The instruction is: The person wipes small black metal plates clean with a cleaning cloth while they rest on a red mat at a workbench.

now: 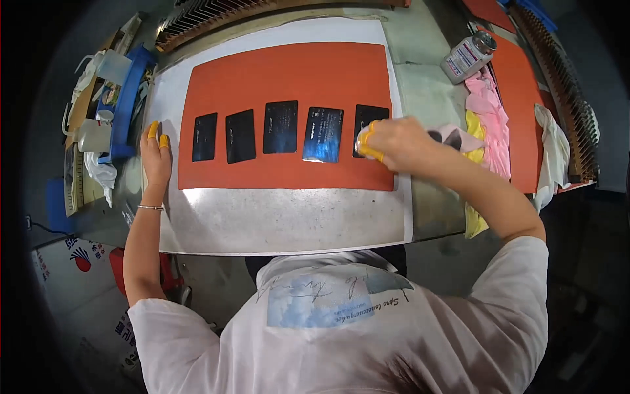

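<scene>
Five dark rectangular cards lie in a row on an orange-red sheet (282, 72). From the left come a black card (205, 136), a second black card (241, 136), a third (280, 128) and a shiny bluish one (322, 134). The rightmost black card (370, 117) is partly hidden by my right hand (401, 146), whose fingers close on a small white cloth wad (362, 141) pressed over it. Flat at the left edge of the white board (282, 217) rests my left hand (157, 156), fingers stretched out. Yellow finger cots cover some fingertips of both hands.
A grey bottle (467, 59) stands at the back right, beside pink cloth (487, 125) and yellow cloth (474, 220). At the left, a blue tray (131, 105) stands near white squeeze bottles (95, 134). Slotted racks (216, 21) line the back and right.
</scene>
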Demonstrator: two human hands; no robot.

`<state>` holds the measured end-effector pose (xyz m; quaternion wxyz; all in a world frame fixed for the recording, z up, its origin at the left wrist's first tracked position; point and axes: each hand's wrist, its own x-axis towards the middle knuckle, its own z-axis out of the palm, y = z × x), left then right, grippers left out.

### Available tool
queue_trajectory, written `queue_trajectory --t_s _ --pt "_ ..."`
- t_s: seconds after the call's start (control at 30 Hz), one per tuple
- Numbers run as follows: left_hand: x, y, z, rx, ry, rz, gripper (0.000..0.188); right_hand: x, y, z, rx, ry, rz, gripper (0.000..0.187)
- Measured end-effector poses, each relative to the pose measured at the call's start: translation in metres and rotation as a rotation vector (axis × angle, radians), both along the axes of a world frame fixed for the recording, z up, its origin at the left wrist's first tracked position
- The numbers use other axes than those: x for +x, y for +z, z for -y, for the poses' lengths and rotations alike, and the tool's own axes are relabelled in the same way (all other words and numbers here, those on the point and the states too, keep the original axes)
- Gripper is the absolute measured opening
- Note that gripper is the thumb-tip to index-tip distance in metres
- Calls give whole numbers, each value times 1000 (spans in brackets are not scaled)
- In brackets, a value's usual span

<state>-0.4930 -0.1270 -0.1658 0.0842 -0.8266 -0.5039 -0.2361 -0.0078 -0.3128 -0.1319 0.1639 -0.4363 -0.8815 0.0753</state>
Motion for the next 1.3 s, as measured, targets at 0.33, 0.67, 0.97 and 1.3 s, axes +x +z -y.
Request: queue_trajectory --t_s 0.33,0.67,0.97,1.3 --pt "-2 1 2 33 -13 30 35 20 -8 2 1 -158 78 14" --pt "-2 1 -5 -39 -14 54 35 10 32 72 -32 100 53 11" --pt "3 2 -4 -41 10 27 34 16 6 20 -16 -371 -78 13" --pt "-1 4 -6 -108 -5 84 36 46 7 -34 -49 -537 -63 19"
